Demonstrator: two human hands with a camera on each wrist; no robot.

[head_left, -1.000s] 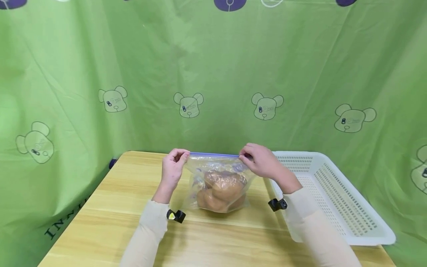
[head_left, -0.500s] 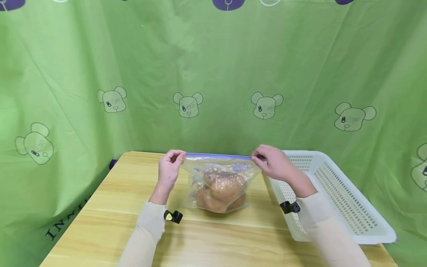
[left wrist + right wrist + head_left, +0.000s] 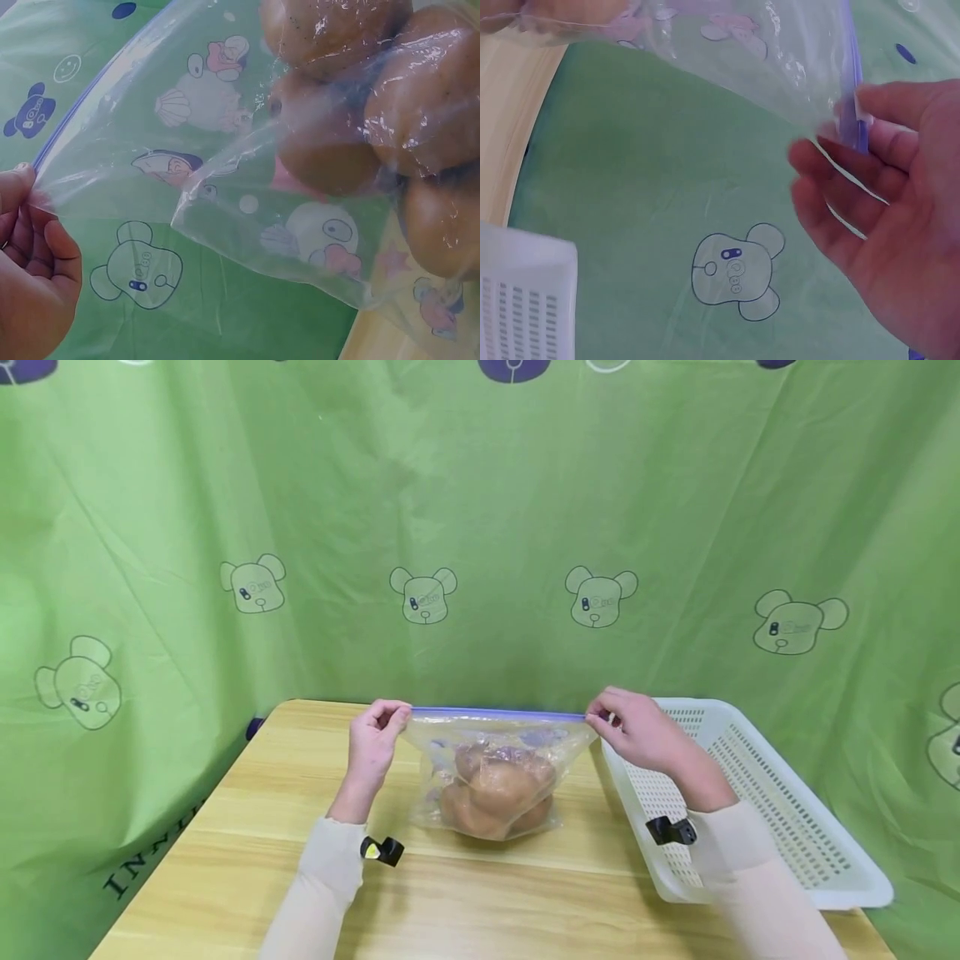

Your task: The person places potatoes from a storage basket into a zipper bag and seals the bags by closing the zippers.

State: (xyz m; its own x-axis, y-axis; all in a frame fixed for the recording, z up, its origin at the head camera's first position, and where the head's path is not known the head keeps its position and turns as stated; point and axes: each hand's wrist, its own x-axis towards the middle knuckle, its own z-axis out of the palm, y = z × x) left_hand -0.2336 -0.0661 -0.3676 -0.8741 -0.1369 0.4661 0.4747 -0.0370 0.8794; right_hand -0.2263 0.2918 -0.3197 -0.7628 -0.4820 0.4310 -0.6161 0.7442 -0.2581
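Observation:
A clear zip bag [image 3: 442, 735] with printed pictures stands on the table, its blue zip strip [image 3: 495, 714] pulled straight across the top. Several brown, potato-like lumps [image 3: 498, 789] are inside it, their speckled skins [image 3: 427, 97] showing through the plastic. My left hand [image 3: 369, 747] pinches the strip's left end between thumb and forefinger. At the opposite end, my right hand [image 3: 648, 735] holds the strip between thumb and fingers; in the right wrist view a small whitish piece [image 3: 864, 116] shows beside the thumb.
A white slotted plastic basket [image 3: 847, 860] stands at the right of the wooden table [image 3: 247, 827], partly behind my right forearm. A green curtain [image 3: 502, 485] with bear-head prints hangs behind the table.
My right hand has slid rightward along the zip strip to its right end. My left hand has shifted slightly left, still pinching. The bag's bottom and its contents stay about where they were.

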